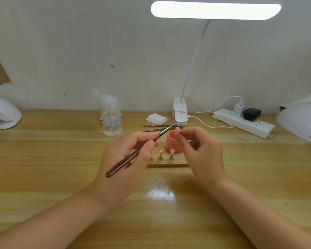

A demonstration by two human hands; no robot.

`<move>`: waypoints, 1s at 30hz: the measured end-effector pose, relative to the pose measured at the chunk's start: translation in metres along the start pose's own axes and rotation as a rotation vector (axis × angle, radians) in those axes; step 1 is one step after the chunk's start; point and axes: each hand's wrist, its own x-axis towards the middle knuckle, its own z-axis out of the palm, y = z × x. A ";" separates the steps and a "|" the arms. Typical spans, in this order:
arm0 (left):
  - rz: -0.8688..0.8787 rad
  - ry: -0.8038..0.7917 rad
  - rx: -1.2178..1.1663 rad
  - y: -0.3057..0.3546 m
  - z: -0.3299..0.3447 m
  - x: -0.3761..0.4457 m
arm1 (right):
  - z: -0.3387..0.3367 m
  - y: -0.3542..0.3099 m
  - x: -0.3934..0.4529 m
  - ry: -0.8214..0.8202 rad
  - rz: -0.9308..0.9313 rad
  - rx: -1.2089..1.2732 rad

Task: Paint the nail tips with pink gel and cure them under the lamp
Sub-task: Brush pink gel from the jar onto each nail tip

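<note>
Hands work over a wooden table (43, 159). Left hand (129, 159) pinches a brown brush (133, 155), its tip up near a pink nail tip (176, 130). Right hand (203, 150) pinches that nail tip just above the pink gel jar (171, 142). Two more pink tips stand on a wooden holder (169, 165) in front of the jar. White curing lamps sit far left (2, 114) and far right (302, 121).
</note>
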 end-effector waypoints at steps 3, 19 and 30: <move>0.016 -0.009 0.011 0.000 0.003 -0.002 | 0.001 0.001 0.000 -0.002 -0.001 0.009; 0.018 -0.031 0.019 0.002 0.005 -0.002 | 0.003 -0.002 0.000 -0.009 0.004 -0.002; -0.027 -0.023 -0.011 0.001 0.004 -0.002 | 0.003 -0.004 0.000 -0.020 0.006 0.013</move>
